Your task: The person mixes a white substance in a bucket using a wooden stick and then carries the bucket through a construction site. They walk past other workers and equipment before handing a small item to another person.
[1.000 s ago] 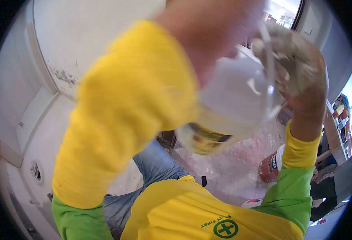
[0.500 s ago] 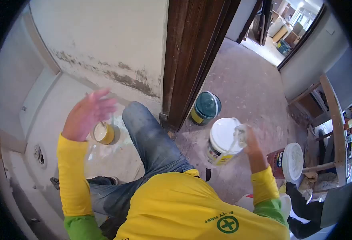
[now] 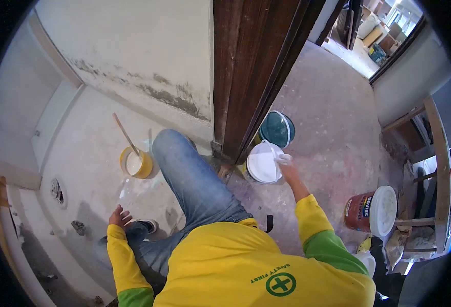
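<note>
My right hand (image 3: 287,168) is closed on the thin handle of a bucket with a white lid (image 3: 262,162). Something whitish shows at its fingertips, too small to make out. The bucket stands beside the dark wooden door frame, in front of a bucket with a dark green lid (image 3: 276,129). Low on the left, my left hand (image 3: 119,217) hangs near my shoe with its fingers apart and nothing in them. Beyond it sits a yellow pail (image 3: 144,167) of pale mixture, a wooden stick (image 3: 125,132) leaning up out of it.
A dark wooden door frame (image 3: 256,77) rises between the pale-floored room and the reddish corridor. On the right lie a red bucket with a white lid (image 3: 363,210) and a wooden frame (image 3: 442,169). A floor hole (image 3: 57,191) is at the left.
The white-lidded bucket has shifted left towards the door frame with my right hand. My left hand has dropped from above the yellow pail to near my shoe.
</note>
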`<state>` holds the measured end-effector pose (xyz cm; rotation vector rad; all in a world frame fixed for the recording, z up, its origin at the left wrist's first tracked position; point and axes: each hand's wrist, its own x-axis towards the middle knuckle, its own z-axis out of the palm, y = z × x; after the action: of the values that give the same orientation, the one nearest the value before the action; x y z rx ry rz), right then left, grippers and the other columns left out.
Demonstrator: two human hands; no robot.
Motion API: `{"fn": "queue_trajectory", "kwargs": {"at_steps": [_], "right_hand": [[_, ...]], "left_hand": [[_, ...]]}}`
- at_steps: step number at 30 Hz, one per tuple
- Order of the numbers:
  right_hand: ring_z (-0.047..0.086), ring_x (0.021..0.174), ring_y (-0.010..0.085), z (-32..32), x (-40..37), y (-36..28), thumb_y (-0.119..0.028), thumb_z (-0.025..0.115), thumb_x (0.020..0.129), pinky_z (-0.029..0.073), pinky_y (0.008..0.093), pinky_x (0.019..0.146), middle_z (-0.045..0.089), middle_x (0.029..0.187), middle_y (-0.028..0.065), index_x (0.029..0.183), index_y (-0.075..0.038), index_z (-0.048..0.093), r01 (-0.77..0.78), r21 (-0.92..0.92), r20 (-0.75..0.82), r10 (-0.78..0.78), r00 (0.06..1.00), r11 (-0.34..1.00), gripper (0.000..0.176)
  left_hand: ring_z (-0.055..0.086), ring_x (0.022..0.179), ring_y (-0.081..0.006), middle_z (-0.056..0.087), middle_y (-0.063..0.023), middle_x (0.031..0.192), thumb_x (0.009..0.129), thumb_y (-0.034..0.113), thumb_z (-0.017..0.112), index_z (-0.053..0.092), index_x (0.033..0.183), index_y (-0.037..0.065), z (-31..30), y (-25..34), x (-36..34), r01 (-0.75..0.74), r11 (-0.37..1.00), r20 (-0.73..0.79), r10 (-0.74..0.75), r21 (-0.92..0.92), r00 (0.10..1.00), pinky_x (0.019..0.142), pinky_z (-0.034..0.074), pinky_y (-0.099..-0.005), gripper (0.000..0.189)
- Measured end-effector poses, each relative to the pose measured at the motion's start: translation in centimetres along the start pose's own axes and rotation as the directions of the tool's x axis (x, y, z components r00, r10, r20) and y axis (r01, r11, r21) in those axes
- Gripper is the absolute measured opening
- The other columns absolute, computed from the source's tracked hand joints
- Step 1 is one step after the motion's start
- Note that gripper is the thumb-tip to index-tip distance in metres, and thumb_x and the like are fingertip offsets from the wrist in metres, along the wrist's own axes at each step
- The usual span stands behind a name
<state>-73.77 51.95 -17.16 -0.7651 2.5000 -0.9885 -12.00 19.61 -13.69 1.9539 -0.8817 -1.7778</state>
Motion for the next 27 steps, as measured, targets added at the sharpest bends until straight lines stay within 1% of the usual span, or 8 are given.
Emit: {"fn": "queue_trajectory", "kwargs": {"at_steps": [1,3,5,7,9,14,20,27], "right_hand": [[0.06,0.099,0.0303,-0.4,-0.2,0.2,-0.039,0.054,0.089,0.045,0.0375,0.087,0.065,0.102,0.0175,0.112,-0.001,0.06,0.085,-0.078,-0.163,-0.097,0.982,0.993,0.045],[0.059,0.103,0.0325,-1.5,-2.3,-0.4,-0.044,0.053,0.088,0.044,0.0394,0.089,0.064,0.106,0.0186,0.113,-0.001,0.059,-0.43,0.011,-0.231,0.421,0.877,0.903,0.05],[0.056,0.104,0.0379,-0.3,-4.4,5.4,-0.049,0.057,0.086,0.043,0.0417,0.092,0.06,0.114,0.0203,0.119,-0.001,0.056,-0.302,-0.354,0.087,0.352,0.932,0.885,0.058],[0.059,0.104,0.0327,1.1,-7.8,0.5,-0.052,0.053,0.087,0.046,0.0423,0.087,0.063,0.111,0.0164,0.117,-0.003,0.058,-0.522,0.044,0.205,0.504,0.839,0.852,0.058],[0.059,0.104,0.0309,3.3,-8.2,-2.2,-0.049,0.051,0.089,0.048,0.0426,0.086,0.06,0.115,0.0143,0.121,-0.006,0.055,-0.816,0.462,0.616,0.537,0.577,0.347,0.053],[0.058,0.103,0.03,10.1,-5.6,2.9,-0.043,0.062,0.085,0.05,0.0453,0.081,0.054,0.123,0.0162,0.129,-0.009,0.046,-0.668,0.737,0.667,0.256,0.699,-0.097,0.058],[0.062,0.094,0.0267,8.2,-4.2,2.1,-0.034,0.062,0.086,0.05,0.042,0.078,0.061,0.113,0.0108,0.119,-0.008,0.054,-0.621,0.778,0.552,0.374,0.746,0.091,0.043],[0.061,0.098,0.0214,5.8,-0.8,4.8,-0.041,0.073,0.073,0.047,0.0373,0.082,0.062,0.115,0.01,0.123,-0.005,0.054,-0.713,0.548,0.507,0.504,0.7,0.438,0.064]], "left_hand": [[0.055,0.105,-0.0291,0.057,-0.0091,0.117,0.089,0.05,0.05,0.04,0.134,0.015,0.1,-0.5,-0.1,0.056,0.994,-0.094,-0.047,0.091,0.994,0.084,0.04,-0.0495,0.058],[0.055,0.105,-0.0297,0.057,-0.0101,0.116,0.089,0.048,0.051,0.041,0.133,0.014,0.0,-1.0,0.0,0.03,0.998,-0.074,-0.027,0.048,0.997,0.082,0.041,-0.0494,0.057],[0.058,0.098,-0.0298,0.056,-0.0104,0.119,0.087,0.049,0.053,0.037,0.137,0.013,-0.2,-2.0,0.8,0.02,1.0,-0.022,-0.02,0.006,1.0,0.073,0.044,-0.0471,0.063],[0.058,0.098,-0.0306,0.056,-0.0109,0.119,0.087,0.048,0.053,0.037,0.137,0.013,0.0,-2.4,0.7,0.023,0.998,-0.027,-0.021,0.058,0.999,0.075,0.043,-0.048,0.062],[0.057,0.098,-0.0315,0.056,-0.0113,0.119,0.088,0.046,0.053,0.037,0.137,0.012,0.1,-2.7,0.6,0.028,0.992,-0.035,-0.024,0.122,0.999,0.077,0.043,-0.0488,0.062],[0.057,0.099,-0.0326,0.058,-0.0103,0.116,0.088,0.045,0.052,0.041,0.134,0.016,-1.2,-2.3,2.1,-0.011,0.986,-0.035,0.018,0.165,0.999,0.077,0.042,-0.0511,0.055],[0.06,0.09,-0.0292,0.058,-0.0082,0.11,0.09,0.044,0.052,0.041,0.132,0.016,-1.2,-2.3,2.3,0.014,0.98,-0.085,0.003,0.199,0.996,0.068,0.047,-0.047,0.051],[0.062,0.092,-0.0294,0.058,-0.0088,0.116,0.091,0.045,0.051,0.042,0.131,0.016,-1.6,-2.3,3.2,0.013,0.963,-0.081,0.009,0.269,0.997,0.066,0.048,-0.0457,0.05]]}}
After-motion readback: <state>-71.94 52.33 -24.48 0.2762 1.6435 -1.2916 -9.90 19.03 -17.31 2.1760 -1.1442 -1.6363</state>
